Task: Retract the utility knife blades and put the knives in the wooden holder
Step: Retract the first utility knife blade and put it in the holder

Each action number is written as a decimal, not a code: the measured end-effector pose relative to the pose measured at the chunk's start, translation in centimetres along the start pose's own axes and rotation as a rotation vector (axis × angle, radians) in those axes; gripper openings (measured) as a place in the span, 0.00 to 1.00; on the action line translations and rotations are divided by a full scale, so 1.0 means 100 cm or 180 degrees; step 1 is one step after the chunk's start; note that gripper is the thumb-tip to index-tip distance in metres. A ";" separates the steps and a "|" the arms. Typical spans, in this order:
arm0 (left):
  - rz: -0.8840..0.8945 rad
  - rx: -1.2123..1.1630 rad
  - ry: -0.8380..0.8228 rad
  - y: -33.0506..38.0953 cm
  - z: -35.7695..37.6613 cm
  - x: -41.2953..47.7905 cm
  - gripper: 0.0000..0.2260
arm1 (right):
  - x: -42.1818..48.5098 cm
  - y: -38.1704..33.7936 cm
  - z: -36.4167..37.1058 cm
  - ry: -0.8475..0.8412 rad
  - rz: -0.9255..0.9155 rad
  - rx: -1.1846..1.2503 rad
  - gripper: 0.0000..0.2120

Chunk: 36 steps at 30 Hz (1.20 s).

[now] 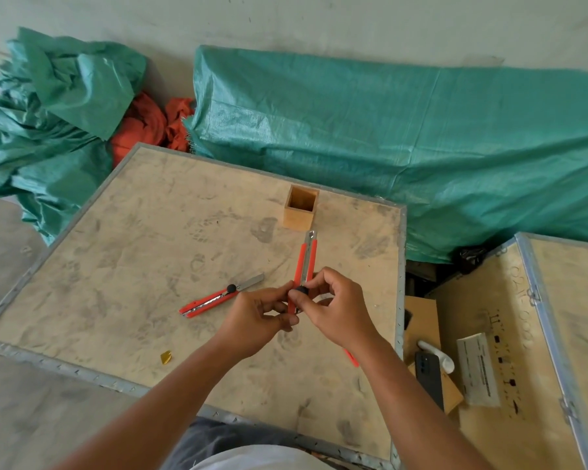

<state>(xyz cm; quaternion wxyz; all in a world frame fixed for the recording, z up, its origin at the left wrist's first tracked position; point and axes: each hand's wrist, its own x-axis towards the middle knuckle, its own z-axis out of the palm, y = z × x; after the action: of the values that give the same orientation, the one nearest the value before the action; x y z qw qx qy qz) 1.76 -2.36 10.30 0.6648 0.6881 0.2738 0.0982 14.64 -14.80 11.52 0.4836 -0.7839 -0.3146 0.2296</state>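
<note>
Both hands are on the first knife (305,262), left hand (257,318) pinching the handle and right hand (340,310) on the black knob to retract it, next it goes in the holder (301,208) just beyond, second knife (218,298) waits on the board, blade out

A scuffed plywood crate lid (150,252) edged in metal serves as the work surface on a pale concrete floor (24,401). Green woven tarpaulins (421,137) lie heaped against a pale wall (319,22), orange cloth (143,127) bunched between them. A second crate (510,334) sits right, under soft, even light.
</note>
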 end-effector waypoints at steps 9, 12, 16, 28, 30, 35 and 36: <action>-0.0052 0.0542 -0.0128 0.014 -0.012 0.078 0.26 | 0.088 0.006 -0.017 0.0275 0.0244 0.0197 0.11; 0.0005 0.0736 0.0030 0.024 -0.018 0.122 0.24 | 0.135 0.008 -0.026 0.0376 0.0175 0.0128 0.12; 0.0138 0.0966 0.0261 0.025 -0.028 0.187 0.17 | 0.197 0.019 -0.031 0.0631 0.0129 0.0111 0.11; -0.0536 0.1896 0.0462 -0.013 -0.030 0.288 0.22 | 0.267 0.069 0.000 0.0868 0.0079 -0.0843 0.13; -0.0499 0.1872 0.0508 -0.018 -0.030 0.290 0.21 | 0.267 0.072 0.005 0.0779 0.0107 -0.0937 0.13; -0.0424 0.1800 0.0548 -0.021 -0.031 0.290 0.22 | 0.264 0.077 0.012 0.0649 0.0132 -0.1017 0.15; -0.0425 0.1789 0.0554 -0.020 -0.031 0.289 0.22 | 0.263 0.077 0.013 0.0633 0.0141 -0.1009 0.15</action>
<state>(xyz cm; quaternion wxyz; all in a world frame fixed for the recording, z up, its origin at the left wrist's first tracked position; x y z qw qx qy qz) 23.75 14.87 2.01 0.4273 0.8146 0.3909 0.0333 34.20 2.19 2.56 0.3776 -0.8758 -0.2801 0.1090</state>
